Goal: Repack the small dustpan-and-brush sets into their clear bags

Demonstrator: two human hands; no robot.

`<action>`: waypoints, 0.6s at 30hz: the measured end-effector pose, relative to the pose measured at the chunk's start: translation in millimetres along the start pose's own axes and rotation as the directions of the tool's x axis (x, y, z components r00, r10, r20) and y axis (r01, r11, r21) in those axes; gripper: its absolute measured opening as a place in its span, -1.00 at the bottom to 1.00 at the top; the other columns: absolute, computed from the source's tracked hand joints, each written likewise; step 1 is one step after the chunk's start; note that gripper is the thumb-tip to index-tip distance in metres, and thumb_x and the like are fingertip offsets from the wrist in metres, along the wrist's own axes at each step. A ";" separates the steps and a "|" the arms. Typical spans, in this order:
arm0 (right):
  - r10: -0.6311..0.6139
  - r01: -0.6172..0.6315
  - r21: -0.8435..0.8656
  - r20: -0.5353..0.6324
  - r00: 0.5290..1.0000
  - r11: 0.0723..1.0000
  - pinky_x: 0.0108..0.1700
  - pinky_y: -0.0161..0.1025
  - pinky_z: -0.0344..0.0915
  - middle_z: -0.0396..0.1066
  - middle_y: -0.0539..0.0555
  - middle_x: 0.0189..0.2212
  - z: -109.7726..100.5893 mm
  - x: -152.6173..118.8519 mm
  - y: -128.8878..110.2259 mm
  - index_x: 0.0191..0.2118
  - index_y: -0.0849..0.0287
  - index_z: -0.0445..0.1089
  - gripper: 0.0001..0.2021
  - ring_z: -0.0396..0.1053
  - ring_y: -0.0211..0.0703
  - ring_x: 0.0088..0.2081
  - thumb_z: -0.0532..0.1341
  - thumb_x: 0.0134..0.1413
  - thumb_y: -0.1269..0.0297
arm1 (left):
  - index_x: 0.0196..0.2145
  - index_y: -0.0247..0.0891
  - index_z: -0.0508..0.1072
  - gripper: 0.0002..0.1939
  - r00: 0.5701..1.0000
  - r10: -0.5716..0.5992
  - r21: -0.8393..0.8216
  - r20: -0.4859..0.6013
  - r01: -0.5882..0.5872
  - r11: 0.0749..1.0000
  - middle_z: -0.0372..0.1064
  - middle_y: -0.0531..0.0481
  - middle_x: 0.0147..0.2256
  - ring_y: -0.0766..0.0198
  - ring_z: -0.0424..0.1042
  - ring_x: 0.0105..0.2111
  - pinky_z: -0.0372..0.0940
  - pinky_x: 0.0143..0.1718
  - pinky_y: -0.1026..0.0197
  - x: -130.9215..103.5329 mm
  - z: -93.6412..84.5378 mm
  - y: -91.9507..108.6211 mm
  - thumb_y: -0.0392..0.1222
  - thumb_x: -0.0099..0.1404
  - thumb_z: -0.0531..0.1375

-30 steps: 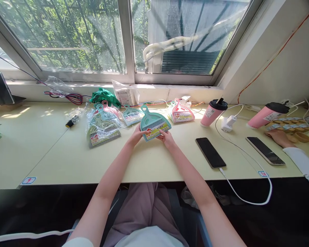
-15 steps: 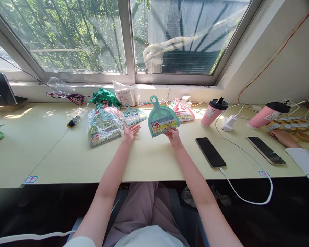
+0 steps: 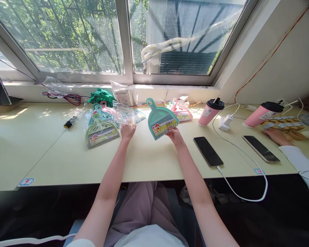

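Note:
My right hand (image 3: 175,134) grips the lower right edge of a teal mini dustpan (image 3: 157,116), which has a brush and a yellow printed label on its face; it is held up, slightly tilted. My left hand (image 3: 128,132) is closed on a clear plastic bag (image 3: 125,115) that is raised and crumpled above the fist. Left of that fist lie an olive-green dustpan (image 3: 100,128), a teal one and a pink one, overlapping each other. Another blue-teal dustpan (image 3: 139,116) shows partly behind the bag. A pink dustpan (image 3: 181,111) rests behind the held one.
Green crumpled plastic (image 3: 101,97) and a clear packet (image 3: 122,94) sit by the window sill. To the right stand two pink cups (image 3: 209,113), a white charger (image 3: 225,122), a cabled phone (image 3: 208,151) and a second phone (image 3: 261,148). Another person's hand (image 3: 278,136) rests at far right.
My left hand, earlier spread open, has closed on the clear plastic bag and lifted it off the olive-green dustpan. The teal dustpan stays in my right hand, tilted slightly more.

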State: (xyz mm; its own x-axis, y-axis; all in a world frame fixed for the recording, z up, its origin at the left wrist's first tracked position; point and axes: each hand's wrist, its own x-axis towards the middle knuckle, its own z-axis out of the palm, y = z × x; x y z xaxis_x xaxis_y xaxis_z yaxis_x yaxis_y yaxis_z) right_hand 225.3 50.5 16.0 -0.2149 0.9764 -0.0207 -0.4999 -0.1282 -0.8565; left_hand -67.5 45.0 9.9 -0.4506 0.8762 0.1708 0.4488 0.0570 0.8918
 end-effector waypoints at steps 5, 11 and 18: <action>0.183 -0.188 -0.111 -0.053 0.982 0.976 -0.19 -0.14 0.57 0.61 0.12 -0.27 -1.6 1.1 1.2 -0.23 0.21 0.47 -0.86 0.58 -0.10 -0.32 0.33 0.03 0.45 | 0.11 -0.25 0.29 -0.46 0.981 -0.176 -0.229 0.081 0.190 0.955 0.50 -0.22 -0.06 0.00 0.53 -0.08 0.41 -0.07 0.02 11.8 -9.7 -8.0 -0.28 0.16 0.24; 0.343 -0.346 -0.203 -0.048 0.938 0.916 -0.34 -0.25 0.54 0.60 0.13 -0.34 2.2 2.4 7.4 -0.28 0.25 0.46 -0.88 0.55 -0.16 -0.41 0.31 0.03 0.54 | 0.12 -0.17 0.32 -0.61 0.966 -0.154 -0.558 0.209 0.248 0.792 0.52 -0.16 -0.02 0.18 0.56 -0.14 0.42 -0.36 0.26 10.8 -14.6 -8.1 -0.16 0.34 0.11; 0.360 -0.364 -0.196 -0.056 0.931 0.911 -0.31 -0.27 0.55 0.60 0.14 -0.33 1.9 1.6 5.0 -0.26 0.26 0.45 -0.89 0.57 -0.16 -0.38 0.29 0.07 0.55 | 0.17 -0.16 0.32 -0.60 0.981 -0.139 -0.628 0.133 0.192 0.754 0.53 -0.17 -0.04 0.23 0.58 -0.21 0.45 -0.33 0.27 11.3 -13.7 -3.8 -0.01 0.46 0.02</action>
State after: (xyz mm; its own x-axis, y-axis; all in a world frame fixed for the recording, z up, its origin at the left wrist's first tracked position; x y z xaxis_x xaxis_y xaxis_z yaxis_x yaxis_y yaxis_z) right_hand 220.8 51.1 12.7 -0.3334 0.8728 -0.3565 -0.2128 -0.4380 -0.8734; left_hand -84.8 48.2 14.1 -0.4018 0.9157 -0.0121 -0.2326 -0.0892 0.9685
